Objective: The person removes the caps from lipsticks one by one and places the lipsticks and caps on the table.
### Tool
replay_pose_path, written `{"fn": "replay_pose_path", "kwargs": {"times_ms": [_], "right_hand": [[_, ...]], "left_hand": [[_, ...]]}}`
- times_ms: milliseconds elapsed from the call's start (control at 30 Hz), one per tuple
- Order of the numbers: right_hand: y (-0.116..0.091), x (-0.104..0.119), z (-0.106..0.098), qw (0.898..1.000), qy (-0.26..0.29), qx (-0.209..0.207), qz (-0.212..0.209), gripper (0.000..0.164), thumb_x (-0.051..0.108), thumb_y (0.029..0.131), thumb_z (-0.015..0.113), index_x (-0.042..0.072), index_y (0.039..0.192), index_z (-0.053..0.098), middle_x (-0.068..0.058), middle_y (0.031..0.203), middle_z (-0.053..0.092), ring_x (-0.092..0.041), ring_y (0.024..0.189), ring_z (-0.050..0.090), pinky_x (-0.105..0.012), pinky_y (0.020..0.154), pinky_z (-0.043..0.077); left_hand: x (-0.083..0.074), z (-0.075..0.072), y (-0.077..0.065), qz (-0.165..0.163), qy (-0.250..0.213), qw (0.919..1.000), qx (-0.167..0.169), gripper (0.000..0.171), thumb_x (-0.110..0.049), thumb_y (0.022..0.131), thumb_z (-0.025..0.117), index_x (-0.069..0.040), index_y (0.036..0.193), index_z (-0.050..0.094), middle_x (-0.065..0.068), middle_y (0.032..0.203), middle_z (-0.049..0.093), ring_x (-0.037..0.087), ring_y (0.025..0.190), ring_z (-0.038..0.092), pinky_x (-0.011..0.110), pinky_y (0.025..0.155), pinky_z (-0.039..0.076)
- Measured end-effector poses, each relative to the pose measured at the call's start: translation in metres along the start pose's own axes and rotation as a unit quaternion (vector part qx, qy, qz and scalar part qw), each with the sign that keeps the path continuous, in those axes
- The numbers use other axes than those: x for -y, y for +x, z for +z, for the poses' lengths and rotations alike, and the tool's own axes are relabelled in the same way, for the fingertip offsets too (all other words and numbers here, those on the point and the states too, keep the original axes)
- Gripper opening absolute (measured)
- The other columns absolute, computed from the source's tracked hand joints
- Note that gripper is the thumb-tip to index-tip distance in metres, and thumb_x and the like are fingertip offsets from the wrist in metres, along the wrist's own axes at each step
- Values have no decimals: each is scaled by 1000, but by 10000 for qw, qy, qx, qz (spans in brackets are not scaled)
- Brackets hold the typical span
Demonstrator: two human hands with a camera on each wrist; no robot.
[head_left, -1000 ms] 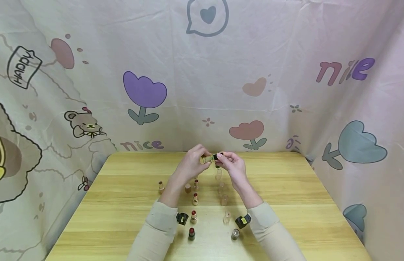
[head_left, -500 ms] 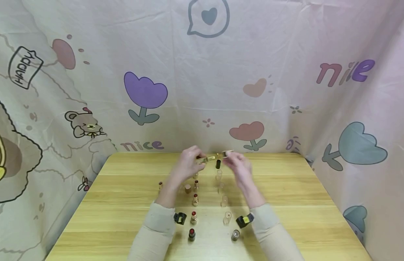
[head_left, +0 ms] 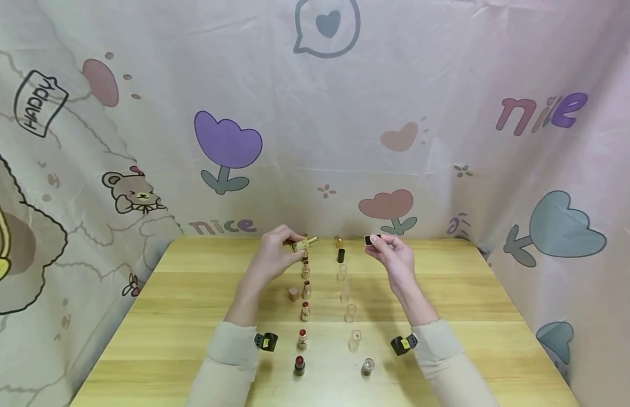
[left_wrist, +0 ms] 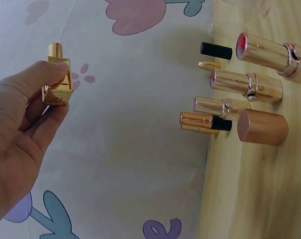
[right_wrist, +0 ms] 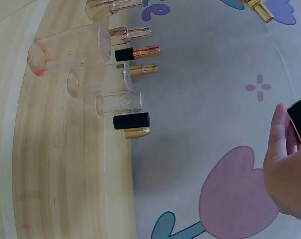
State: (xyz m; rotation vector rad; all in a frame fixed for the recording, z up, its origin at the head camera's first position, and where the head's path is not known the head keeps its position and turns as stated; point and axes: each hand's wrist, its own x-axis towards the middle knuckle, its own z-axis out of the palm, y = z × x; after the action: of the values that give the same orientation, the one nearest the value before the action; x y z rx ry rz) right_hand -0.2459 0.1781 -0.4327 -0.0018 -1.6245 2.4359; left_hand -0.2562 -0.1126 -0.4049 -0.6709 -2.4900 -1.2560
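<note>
My left hand pinches a gold lipstick by its squared base between thumb and fingers, above the far part of the table. Its narrow gold tube shows bare in the left wrist view. Well apart, my right hand holds the cap, black with a gold rim, between thumb and fingers. Below the hands, uncapped lipsticks stand upright in a row on the left. Opposite them, on the right, runs a row of caps: several clear ones, a black one and a gold one.
A rose-gold cap stands just left of the lipstick row. Nearest the person are a dark-based red lipstick and a greyish cap. The wooden table ends at a printed cloth backdrop.
The hands met at the lipstick a second ago; the cap has since come off it. Left hand with lipstick has moved left, right hand with cap to the right.
</note>
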Motion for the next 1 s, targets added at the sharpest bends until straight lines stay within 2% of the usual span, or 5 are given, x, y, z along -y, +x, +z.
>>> {"fn": "replay_pose_path", "kwargs": {"times_ms": [267, 467, 667, 800, 1000], "right_hand": [[-4, -2, 13, 9977, -576, 287, -220, 10, -6, 94, 70, 0, 97, 63, -4, 89, 74, -15, 77, 75, -34, 82, 65], [-7, -5, 26, 9927, -1018, 617, -196, 11, -8, 94, 70, -3, 100, 63, -2, 88, 74, -14, 78, 74, -34, 82, 65], [-9, -5, 40, 9842, -1468, 988, -111, 17, -3, 92, 75, -6, 103, 62, -9, 94, 73, -15, 79, 74, -37, 84, 65], [-9, -2, 48, 9678, -2165, 1269, -201, 23, 8, 92, 80, -3, 106, 66, -7, 94, 71, -15, 80, 72, -35, 83, 65], [-10, 1, 63, 9312, -3173, 1769, -292, 25, 19, 90, 83, 5, 107, 71, -5, 95, 73, -17, 85, 69, -28, 77, 59]], "left_hand": [[10, -3, -11, 23, -626, 9973, -376, 24, 7, 81, 83, 0, 101, 72, 10, 103, 69, 25, 99, 68, 35, 96, 60], [18, -2, -23, 75, -1253, 9895, -719, 26, 17, 78, 79, 4, 97, 67, 14, 103, 66, 28, 97, 70, 25, 93, 60], [23, -4, -37, 25, -1531, 9832, -996, 30, 21, 74, 78, 7, 95, 62, 17, 101, 65, 34, 97, 71, 28, 90, 61], [26, -9, -48, -296, -1486, 9826, -1071, 33, 20, 71, 78, 5, 95, 61, 17, 103, 65, 30, 97, 70, 26, 89, 61], [30, -19, -66, -952, -1672, 9761, -1007, 34, 15, 74, 79, 1, 94, 56, 17, 109, 68, 30, 105, 70, 23, 94, 58]]}}
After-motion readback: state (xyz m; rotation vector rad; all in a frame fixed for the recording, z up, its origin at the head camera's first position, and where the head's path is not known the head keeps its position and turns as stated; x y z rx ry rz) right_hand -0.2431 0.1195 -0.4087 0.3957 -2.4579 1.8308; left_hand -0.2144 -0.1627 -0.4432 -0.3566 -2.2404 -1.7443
